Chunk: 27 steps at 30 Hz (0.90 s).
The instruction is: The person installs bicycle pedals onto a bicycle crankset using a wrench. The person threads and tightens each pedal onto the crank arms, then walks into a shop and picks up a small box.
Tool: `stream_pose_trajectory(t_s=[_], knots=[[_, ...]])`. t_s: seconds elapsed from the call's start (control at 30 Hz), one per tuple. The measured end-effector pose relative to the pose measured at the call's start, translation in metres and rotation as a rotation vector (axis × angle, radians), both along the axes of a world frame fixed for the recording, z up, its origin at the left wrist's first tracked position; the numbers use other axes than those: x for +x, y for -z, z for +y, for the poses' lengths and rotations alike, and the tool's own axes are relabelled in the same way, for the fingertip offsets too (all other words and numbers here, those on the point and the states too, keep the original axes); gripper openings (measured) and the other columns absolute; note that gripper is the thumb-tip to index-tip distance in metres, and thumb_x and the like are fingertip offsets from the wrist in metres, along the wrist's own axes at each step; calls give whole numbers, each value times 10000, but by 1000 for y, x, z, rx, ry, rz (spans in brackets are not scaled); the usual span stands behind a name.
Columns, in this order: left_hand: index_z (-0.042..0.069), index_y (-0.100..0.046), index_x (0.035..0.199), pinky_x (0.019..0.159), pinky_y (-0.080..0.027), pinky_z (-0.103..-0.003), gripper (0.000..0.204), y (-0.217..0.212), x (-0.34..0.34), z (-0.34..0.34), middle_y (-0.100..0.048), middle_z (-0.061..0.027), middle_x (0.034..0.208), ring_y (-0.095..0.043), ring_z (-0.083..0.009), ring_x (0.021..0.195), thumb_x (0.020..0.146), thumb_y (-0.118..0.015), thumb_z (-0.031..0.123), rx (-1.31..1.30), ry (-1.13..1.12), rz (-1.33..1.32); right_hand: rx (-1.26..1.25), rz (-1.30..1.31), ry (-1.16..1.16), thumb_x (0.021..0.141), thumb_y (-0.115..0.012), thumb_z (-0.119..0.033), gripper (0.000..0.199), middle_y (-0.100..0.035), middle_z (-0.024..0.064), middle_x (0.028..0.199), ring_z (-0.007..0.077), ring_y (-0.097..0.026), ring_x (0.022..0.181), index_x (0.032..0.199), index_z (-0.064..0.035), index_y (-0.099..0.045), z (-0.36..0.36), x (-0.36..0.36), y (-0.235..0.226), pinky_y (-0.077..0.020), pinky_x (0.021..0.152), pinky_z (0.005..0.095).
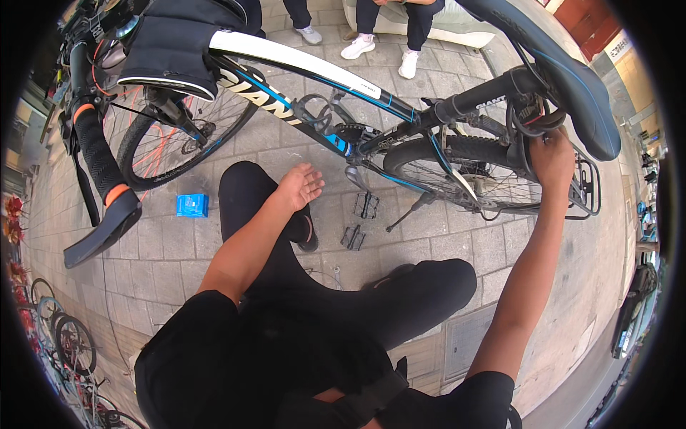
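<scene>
A bicycle (pixel 293 61) with a white, black and blue frame stands across the view in front of me. My left hand (pixel 300 187) is held out above my knee, palm up and fingers apart, with nothing in it. At the right, my right hand (pixel 552 159) reaches up behind the seat post, beneath the black saddle (pixel 572 82). Its fingers are curled beside a black coiled cable lock (pixel 536 121), close to the rear wheel (pixel 457 154). What they grip is partly hidden.
A blue box (pixel 193 205) sits on the paving near the front wheel (pixel 186 146). Two black pedals show: one pedal (pixel 366 205) by the crank, another pedal (pixel 353 237) nearer me. A kickstand (pixel 409 212) slants down. People's white shoes (pixel 359 48) are beyond the frame.
</scene>
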<state>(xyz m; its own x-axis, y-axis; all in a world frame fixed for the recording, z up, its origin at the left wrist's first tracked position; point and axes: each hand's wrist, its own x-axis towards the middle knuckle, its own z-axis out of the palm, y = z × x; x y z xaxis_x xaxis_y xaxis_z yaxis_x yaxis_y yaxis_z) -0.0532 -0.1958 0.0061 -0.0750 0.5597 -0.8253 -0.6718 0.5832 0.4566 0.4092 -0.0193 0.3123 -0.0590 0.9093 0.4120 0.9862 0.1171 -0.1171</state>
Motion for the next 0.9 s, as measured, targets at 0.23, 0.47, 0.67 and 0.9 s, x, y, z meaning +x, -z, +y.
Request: stream_pose_trajectory(t_s=[0.23,0.47,0.67,0.9], knots=[[102,-590,1230,851,-538,-390,320,-93,20,-23,-683,-48,1077,-667,-237,951,1034,-596,353,271,80,27,-2,14,21,950,-651,-413,359,-704,134,1040,399,-702,920,1048,-92,-780,5,6,5,-545,816,479],[96,-625,1142,827,-543,-381,266,-66,17,-12,-682,-35,1016,-646,-220,878,996,-627,319,169,-53,-76,-4,17,94,942,-646,-433,391,-746,163,1046,395,-717,965,1070,-91,-786,14,4,11,-556,842,452],[106,-609,1073,822,-541,-381,228,-1,50,-1,-672,-20,982,-649,-211,869,997,-618,321,6,-15,-152,210,-49,172,987,-542,-538,474,-762,127,1011,401,-715,966,1091,-143,-785,-1,4,10,-553,842,455],[133,-613,1067,784,-551,-387,211,36,90,-13,-680,-9,957,-663,-208,873,1001,-618,334,-82,279,-130,392,406,-155,954,-728,-35,89,-690,63,810,95,-543,657,870,-7,-724,-163,-44,40,-428,597,249]])
